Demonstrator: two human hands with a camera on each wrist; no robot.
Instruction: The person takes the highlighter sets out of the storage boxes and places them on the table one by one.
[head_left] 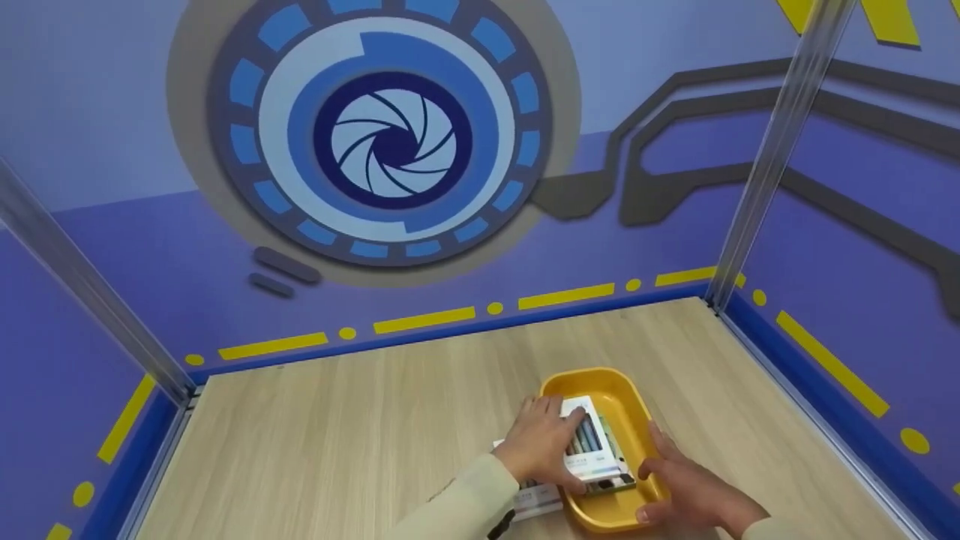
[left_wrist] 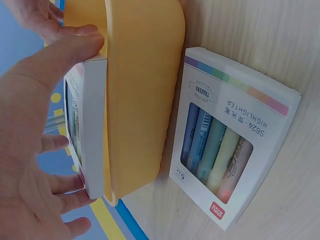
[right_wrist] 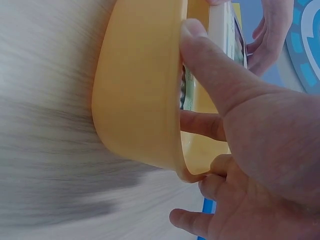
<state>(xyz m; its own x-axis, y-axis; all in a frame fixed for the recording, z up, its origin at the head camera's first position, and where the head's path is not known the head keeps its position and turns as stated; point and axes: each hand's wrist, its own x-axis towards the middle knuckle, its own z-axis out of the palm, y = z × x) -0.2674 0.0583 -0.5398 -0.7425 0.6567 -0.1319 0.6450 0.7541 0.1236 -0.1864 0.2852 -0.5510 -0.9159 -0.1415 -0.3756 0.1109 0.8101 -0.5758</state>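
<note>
Blue-and-purple printed wall panels point(head_left: 135, 262) stood beyond the tray and off to both sides. Pale wood-grain tabletop point(head_left: 337, 435) lay under it. Grey metal corner posts point(head_left: 776, 150) rose behind it, one to each side.

Landmark: yellow rounded-rectangular plastic tray point(head_left: 630, 409), upright on the tabletop.

Right hand point(head_left: 694, 484) was on the tray's right side, grasping the rim with its thumb and bent fingers, one finger reaching inside.

Left hand point(head_left: 538, 442) was over the tray's left edge, gripping a flat white windowed card box point(head_left: 600, 465) between thumb and fingers. That box was over the tray opening, around rim level, window facing up.

Second flat white card box point(left_wrist: 232, 132), rainbow stripe, "HIGHLIGHTER" print, lay window up on the tabletop just left of the tray, apart from both hands.

Green flat pack with a black-and-white pattern point(head_left: 615, 484) was inside the tray, under the gripped box and mostly hidden. Couldn't tell if the two touched.

Pastel highlighters point(left_wrist: 215, 150) showed through the window of the box left of the tray.
</note>
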